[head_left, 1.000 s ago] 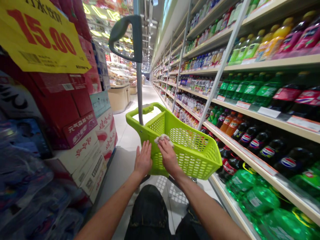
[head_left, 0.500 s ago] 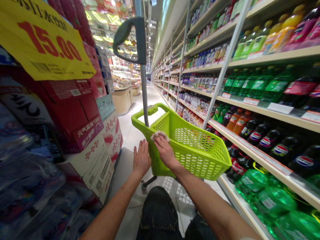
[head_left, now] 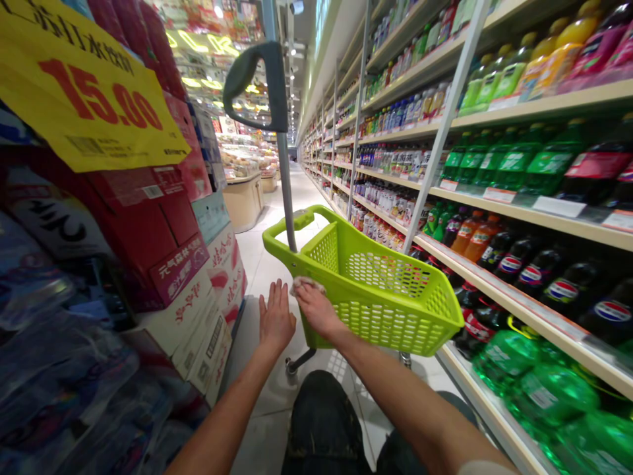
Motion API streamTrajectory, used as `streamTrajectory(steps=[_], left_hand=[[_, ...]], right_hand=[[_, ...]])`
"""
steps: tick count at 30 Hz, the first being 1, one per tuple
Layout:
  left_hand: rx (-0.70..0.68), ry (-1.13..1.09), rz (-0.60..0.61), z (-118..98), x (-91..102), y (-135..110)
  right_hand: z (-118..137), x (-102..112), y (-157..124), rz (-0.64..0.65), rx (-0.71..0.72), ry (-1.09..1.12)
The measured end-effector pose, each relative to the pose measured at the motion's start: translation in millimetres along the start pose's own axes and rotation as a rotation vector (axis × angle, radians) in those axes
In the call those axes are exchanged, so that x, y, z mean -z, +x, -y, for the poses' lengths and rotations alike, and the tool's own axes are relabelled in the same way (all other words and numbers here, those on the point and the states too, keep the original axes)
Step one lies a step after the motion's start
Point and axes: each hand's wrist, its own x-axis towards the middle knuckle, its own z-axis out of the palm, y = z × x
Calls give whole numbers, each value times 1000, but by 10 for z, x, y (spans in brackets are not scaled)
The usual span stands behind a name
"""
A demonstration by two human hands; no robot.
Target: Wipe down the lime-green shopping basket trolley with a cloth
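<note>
A lime-green plastic shopping basket (head_left: 395, 310) on wheels stands in the aisle in front of me, its grey pull handle (head_left: 262, 79) raised on a metal pole. My right hand (head_left: 316, 309) presses a small whitish cloth (head_left: 302, 284) against the near corner of the basket's rim, fingers closed over it. My left hand (head_left: 275, 318) is held flat beside the basket's left wall, fingers stretched out, holding nothing.
Shelves of soft-drink bottles (head_left: 534, 264) line the right side. Stacked red and white cartons (head_left: 188, 277) with a yellow price sign (head_left: 89, 105) and wrapped bottle packs fill the left. The tiled aisle (head_left: 257, 264) runs ahead. My dark-trousered knee (head_left: 324, 422) is below.
My right hand has slid the cloth left and down along the basket's near rim to its corner. My left hand has stayed flat by the left wall. The view shifted slightly.
</note>
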Motion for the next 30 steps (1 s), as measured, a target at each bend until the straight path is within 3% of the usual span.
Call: streamTrajectory(steps=[3,8,11,16,22,27,30], left_hand=[[-2,2,18,-25,-1,2],[-40,-25,26,-206,-39,32],[-109,-53,27,-375,-78,21],[-167,-36,76,-627,-105,-2],[-222,-13,123,-962,-79,22],[-304,-14,160,-1251,-70,-22],[-332,-21,167,-1371,-84,-46]], right_hand=[[-35,80,-221,-16,-15,-19],[-320,413,-235,-184,-125,-42],[-430,430,-451,-149,-106,-83],[-384,472,-840,-37,-77,-119],[-496,831,-1060,-168,-182,-175],[-475,858,-1583,-80,-156,-203],[-480,976,-1642,-113,-217,-182]])
